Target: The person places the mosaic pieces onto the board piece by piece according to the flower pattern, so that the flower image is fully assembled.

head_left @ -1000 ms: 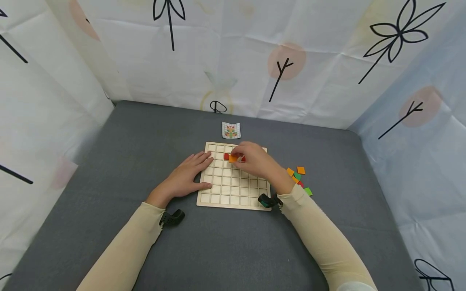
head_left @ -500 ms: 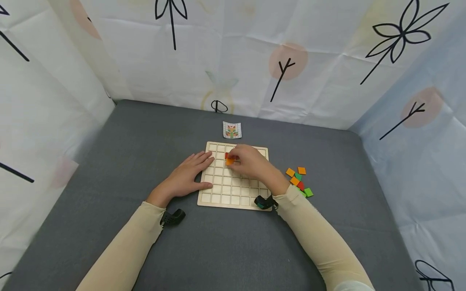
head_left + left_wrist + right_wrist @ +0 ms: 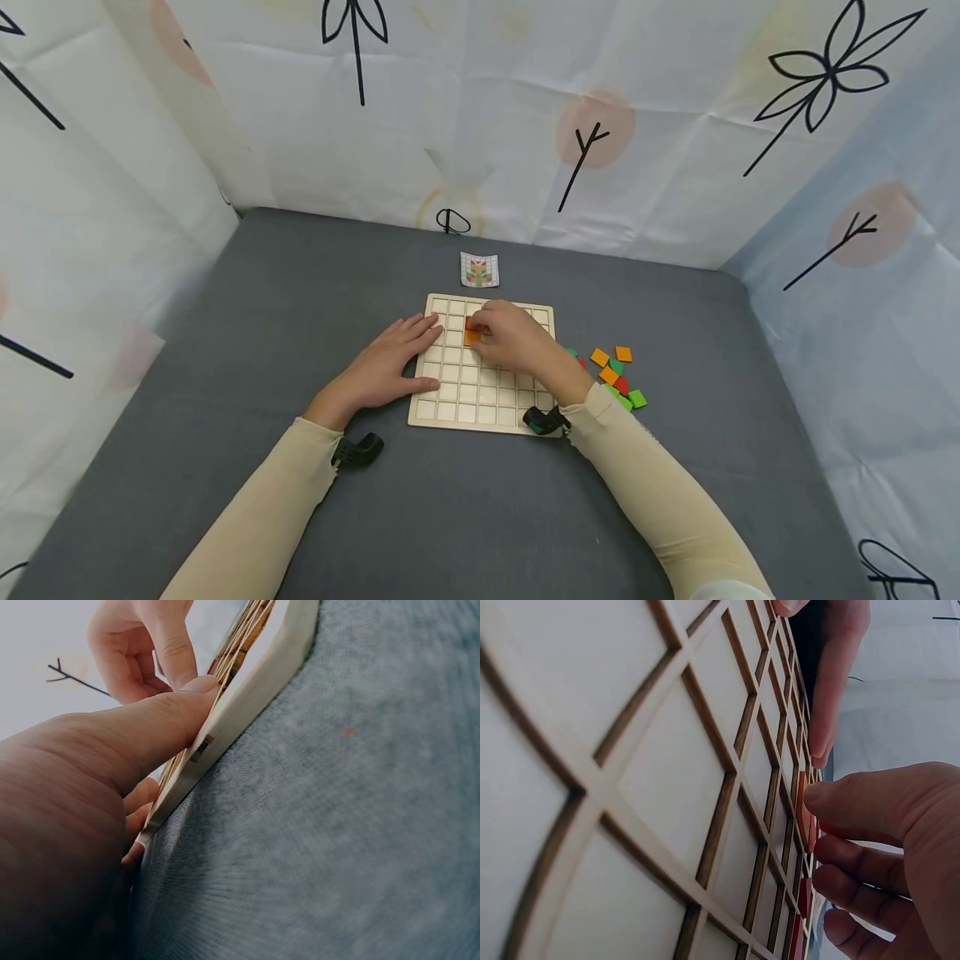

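Note:
A pale wooden board (image 3: 467, 393), divided into square cells by raised ridges, lies on the grey table. My left hand (image 3: 386, 360) rests on its left edge, fingers spread and straight; in the left wrist view, the thumb (image 3: 161, 724) lies along the rim. Over the upper part of the board, my right hand (image 3: 517, 340) holds an orange square tile (image 3: 471, 337) between thumb and fingers, down at a cell. Just above it sits a red tile (image 3: 468, 322). More red tiles (image 3: 804, 897) in cells show in the right wrist view; the right hand hides them from the head view.
Loose orange, red and green tiles (image 3: 609, 375) lie right of the board, partly behind the right forearm. A small card (image 3: 479, 271) with a coloured grid picture lies beyond the board. Patterned white cloth (image 3: 495, 125) stands behind the grey table (image 3: 450, 508).
My right hand has moved slightly left and toward me, bringing the orange tile from beside the red tile to the cell below it. My left hand keeps its place on the board.

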